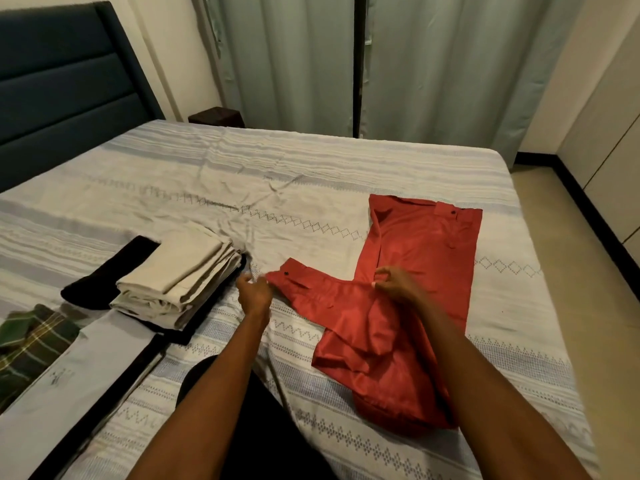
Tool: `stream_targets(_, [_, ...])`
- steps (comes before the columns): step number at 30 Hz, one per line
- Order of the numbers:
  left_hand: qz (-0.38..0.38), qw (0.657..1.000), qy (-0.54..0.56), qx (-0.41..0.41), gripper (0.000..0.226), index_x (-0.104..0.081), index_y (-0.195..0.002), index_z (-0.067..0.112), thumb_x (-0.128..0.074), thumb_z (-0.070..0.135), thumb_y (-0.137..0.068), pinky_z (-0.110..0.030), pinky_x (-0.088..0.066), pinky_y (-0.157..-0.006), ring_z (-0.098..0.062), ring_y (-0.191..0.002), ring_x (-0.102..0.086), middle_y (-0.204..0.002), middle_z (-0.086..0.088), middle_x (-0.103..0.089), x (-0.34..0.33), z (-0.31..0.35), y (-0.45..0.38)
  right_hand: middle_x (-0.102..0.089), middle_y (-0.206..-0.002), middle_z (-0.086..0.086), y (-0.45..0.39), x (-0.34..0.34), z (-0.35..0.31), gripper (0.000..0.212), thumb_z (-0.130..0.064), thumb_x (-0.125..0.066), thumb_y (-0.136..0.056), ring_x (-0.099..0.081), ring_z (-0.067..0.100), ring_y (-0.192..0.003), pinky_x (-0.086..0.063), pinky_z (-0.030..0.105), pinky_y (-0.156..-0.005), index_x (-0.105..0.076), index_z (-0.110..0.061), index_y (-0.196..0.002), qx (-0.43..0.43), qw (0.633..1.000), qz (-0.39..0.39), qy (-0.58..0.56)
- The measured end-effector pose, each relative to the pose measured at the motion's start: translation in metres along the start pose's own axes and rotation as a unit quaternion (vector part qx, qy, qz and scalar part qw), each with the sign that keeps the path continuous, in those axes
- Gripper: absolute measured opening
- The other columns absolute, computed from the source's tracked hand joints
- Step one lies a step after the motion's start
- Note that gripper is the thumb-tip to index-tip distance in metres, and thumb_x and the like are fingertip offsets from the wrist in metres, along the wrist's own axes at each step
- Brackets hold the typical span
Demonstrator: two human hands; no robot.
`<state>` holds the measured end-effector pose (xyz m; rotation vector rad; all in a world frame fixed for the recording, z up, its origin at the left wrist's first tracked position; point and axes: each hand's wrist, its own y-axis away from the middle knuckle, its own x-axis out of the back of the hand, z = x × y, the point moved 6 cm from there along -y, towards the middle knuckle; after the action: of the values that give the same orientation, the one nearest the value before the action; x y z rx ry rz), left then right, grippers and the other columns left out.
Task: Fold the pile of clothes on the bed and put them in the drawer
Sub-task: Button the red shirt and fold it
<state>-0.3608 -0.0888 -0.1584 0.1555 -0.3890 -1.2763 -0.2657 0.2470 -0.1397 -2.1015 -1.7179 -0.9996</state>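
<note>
Head view, looking down across the bed point(346, 161), and right in the middle of the action is the red shirt point(408, 271) lying on the striped cover. Its body stretches away toward the far right side, one cuff with a dark button up at the far end, while one sleeve runs out leftward, ending in a buttoned cuff. The near part of the shirt is bunched up in loose folds close to the person's right forearm.

Left hand point(254, 294) sits right at the end of that sleeve cuff, fingers curled; it touches the cuff's edge, though the hand is blurred and I cannot tell whether it truly pinches the fabric. Right hand point(398, 284) is over where the sleeve meets the shirt's body, fingertips drawn together and pinching a small fold of red cloth. So the sleeve spans the gap between both hands, the shirt's body lying beyond and to the right of them.

Off to the left, just beside the left hand, a stack of folded beige clothes point(180, 275) rests on a black garment point(110, 271). Nearer the left edge lies a pale folded piece point(79, 372), and a green plaid garment point(31, 341) pokes in at the frame's edge. Dark padded headboard point(65, 84) stands at far left, pale green curtains point(433, 64) hang behind the bed.
</note>
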Motion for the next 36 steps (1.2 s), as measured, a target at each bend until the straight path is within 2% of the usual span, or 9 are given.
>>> stream_targets(4, [-0.113,0.985,-0.013,0.129,0.029,-0.055,-0.096,-0.003,-0.062,0.025,-0.097,-0.028,-0.043,-0.043,-0.019,-0.043,-0.045,-0.062,-0.011,-0.047,-0.018,-0.054,0.009,-0.071,-0.085,0.012,0.002,-0.009,0.032,0.02,-0.025,-0.069,-0.091,-0.066,0.028,-0.078,-0.05,0.039,-0.072,-0.071,-0.006,-0.085,-0.019,0.999,-0.014,0.031])
stream_targets(7, [-0.142,0.982,-0.081,0.093,0.042,-0.057,-0.075,0.0,-0.064,0.035,-0.095,-0.032,-0.048,-0.047,-0.022,-0.046,-0.054,-0.057,-0.013,-0.055,-0.029,-0.054,0.017,-0.054,-0.066,0.003,0.012,-0.004,0.035,0.029,-0.031,-0.067,-0.091,-0.048,0.017,-0.061,-0.036,0.032,-0.059,-0.057,-0.016,-0.068,-0.039,0.999,0.001,0.011])
stream_targets(12, [-0.124,0.964,-0.236,0.0,0.023,-0.061,-0.079,0.008,-0.065,0.03,-0.081,-0.046,-0.06,-0.076,-0.034,-0.078,-0.069,-0.084,-0.017,-0.069,-0.04,-0.04,0.001,-0.044,-0.066,0.005,0.032,0.006,0.028,0.022,-0.024,-0.057,-0.096,-0.039,0.017,-0.057,-0.031,0.03,-0.053,-0.053,-0.014,-0.077,-0.055,0.996,0.009,-0.069])
stream_targets(16, [-0.077,0.989,-0.129,0.014,0.032,-0.065,-0.086,0.002,-0.058,0.033,-0.085,-0.04,-0.056,-0.055,-0.033,-0.068,-0.068,-0.079,-0.018,-0.07,-0.038,-0.032,-0.005,-0.048,-0.062,0.003,0.043,0.007,0.03,0.023,-0.019,-0.063,-0.095,-0.042,0.012,-0.048,-0.033,0.019,-0.042,-0.059,-0.016,-0.072,-0.075,0.983,0.005,-0.169])
stream_targets(20, [0.034,0.998,-0.056,0.016,0.027,-0.06,-0.098,0.008,-0.052,0.033,-0.098,-0.044,-0.061,-0.061,-0.032,-0.069,-0.069,-0.088,-0.016,-0.069,-0.015,-0.03,-0.007,-0.066,-0.078,0.011,0.031,0.013,0.028,0.013,-0.015,-0.067,-0.093,-0.058,0.017,-0.067,-0.042,0.019,-0.053,-0.072,-0.005,-0.087,-0.038,0.997,-0.034,-0.057])
stream_targets(24, [-0.026,0.994,-0.042,0.093,0.034,-0.057,-0.09,0.001,-0.057,0.034,-0.1,-0.028,-0.05,-0.039,-0.021,-0.04,-0.056,-0.066,-0.015,-0.063,-0.014,-0.05,0.012,-0.073,-0.092,0.014,0.032,0.011,0.031,0.013,-0.014,-0.067,-0.091,-0.065,0.019,-0.076,-0.047,0.021,-0.061,-0.075,-0.004,-0.095,-0.043,0.994,-0.096,0.038])
stream_targets(27, [-0.094,0.986,-0.101,0.09,0.037,-0.062,-0.086,0.001,-0.063,0.036,-0.096,-0.029,-0.048,-0.045,-0.019,-0.042,-0.052,-0.06,-0.01,-0.061,-0.022,-0.058,0.03,-0.073,-0.086,0.022,0.041,0.013,0.033,0.015,-0.003,-0.062,-0.085,-0.062,0.019,-0.062,-0.046,0.021,-0.051,-0.074,0.003,-0.092,-0.052,0.994,-0.095,0.03])
stream_targets(32, [-0.096,0.989,-0.109,0.041,0.014,-0.06,-0.103,0.0,-0.05,0.0,-0.092,-0.028,-0.046,-0.042,-0.02,-0.048,-0.052,-0.076,-0.014,-0.061,-0.031,-0.045,0.041,-0.063,-0.074,0.013,0.047,0.01,0.043,0.03,0.005,-0.053,-0.083,-0.053,0.018,-0.047,-0.038,0.024,-0.044,-0.051,-0.018,-0.102,-0.108,0.991,-0.076,-0.036])
stream_targets(36, [0.004,0.992,-0.122,-0.036,0.015,-0.053,-0.103,0.019,-0.05,0.007,-0.094,-0.045,-0.059,-0.071,-0.03,-0.081,-0.063,-0.098,-0.007,-0.061,-0.018,-0.03,0.048,-0.058,-0.075,0.006,0.047,0.009,0.037,0.015,-0.004,-0.053,-0.095,-0.049,0.014,-0.052,-0.04,0.023,-0.045,-0.054,-0.016,-0.104,-0.059,0.995,-0.064,-0.041])
